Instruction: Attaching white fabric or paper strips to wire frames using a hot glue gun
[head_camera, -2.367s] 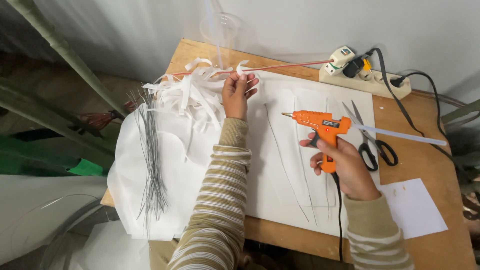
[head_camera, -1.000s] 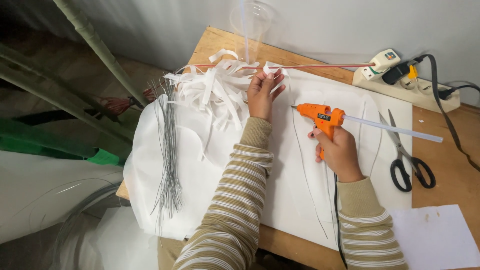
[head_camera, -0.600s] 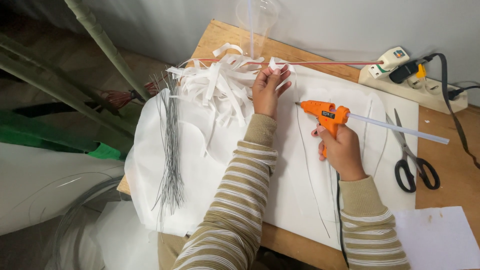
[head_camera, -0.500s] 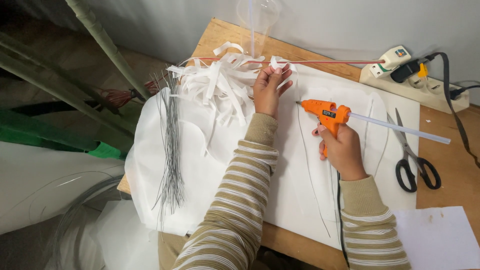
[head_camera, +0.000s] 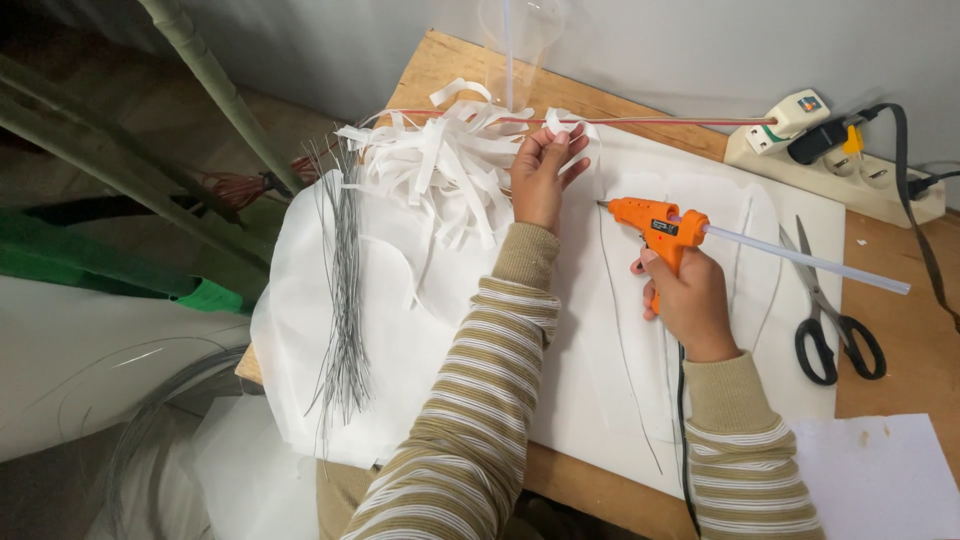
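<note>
**Glue gun in one hand, white strips under the other**

Orange glue gun (head_camera: 655, 228) sits right of the frame's centre, gripped by the right hand (head_camera: 688, 298), whose fingers are wrapped closed around its handle. Its nozzle points left over the white sheet (head_camera: 620, 400) that covers most of the wooden worktop (head_camera: 900, 385), and a clear glue stick (head_camera: 805, 260) juts out of its back toward the right. A black cord runs down from the handle past the striped sleeve.

The left hand (head_camera: 542, 172), upper centre, rests on the edge of a heap of white fabric strips (head_camera: 435, 165), fingers curled around one strip end.

A bundle of thin grey wires (head_camera: 343, 290) lies on white fabric at the left. Black-handled scissors (head_camera: 835, 315) lie on the worktop at the right, just beside the sheet. A power strip (head_camera: 850, 175) with plugs sits in the upper right. A clear plastic cup (head_camera: 520, 40) stands at the top edge.
</note>
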